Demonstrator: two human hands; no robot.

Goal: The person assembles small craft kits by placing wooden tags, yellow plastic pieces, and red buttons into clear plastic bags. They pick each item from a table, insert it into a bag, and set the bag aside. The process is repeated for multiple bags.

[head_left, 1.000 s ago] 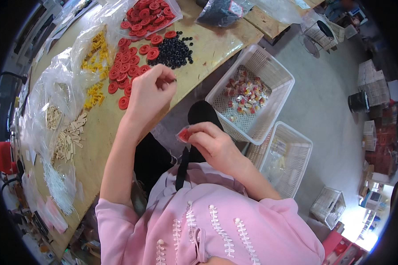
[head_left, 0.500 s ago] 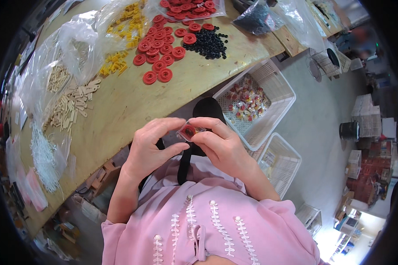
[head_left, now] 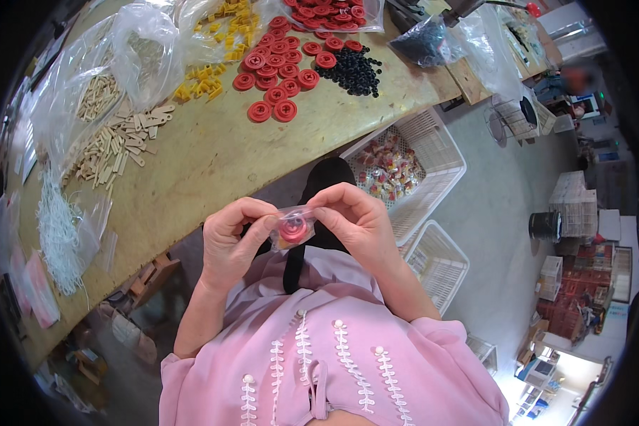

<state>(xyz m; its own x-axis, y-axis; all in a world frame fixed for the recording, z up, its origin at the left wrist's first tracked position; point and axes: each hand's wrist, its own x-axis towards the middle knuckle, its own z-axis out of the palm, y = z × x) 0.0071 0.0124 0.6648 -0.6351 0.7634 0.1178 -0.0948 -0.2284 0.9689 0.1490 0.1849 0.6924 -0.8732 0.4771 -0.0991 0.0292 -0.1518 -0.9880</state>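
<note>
Both of my hands shift to the top of the clear bag (head_left: 296, 211): half a second ago my left hand (head_left: 231, 238) was spread loosely beside it, and now it pinches the left end of the mouth between thumb and fingers. My right hand (head_left: 358, 224) grips the right end the same way, so the bag is stretched between the two. It hangs over my lap, just off the near edge of the bench (head_left: 206, 167), with a red wheel (head_left: 293, 227) inside.

On the bench lie loose red discs (head_left: 285, 110), small black rings (head_left: 358, 74), yellow pieces (head_left: 200, 85) and, toward its left end, pale sticks (head_left: 113, 145). Right of the bench and lower than its top, a white crate (head_left: 447, 167) holds small bagged pieces (head_left: 387, 170).

I take the step in hand to be closing the filled bag; whether the mouth is already sealed, I cannot tell. To my mind the next move calls for keeping that edge taut and pressing evenly along it from one end to the other, with the wheel kept low, clear of the seam.
</note>
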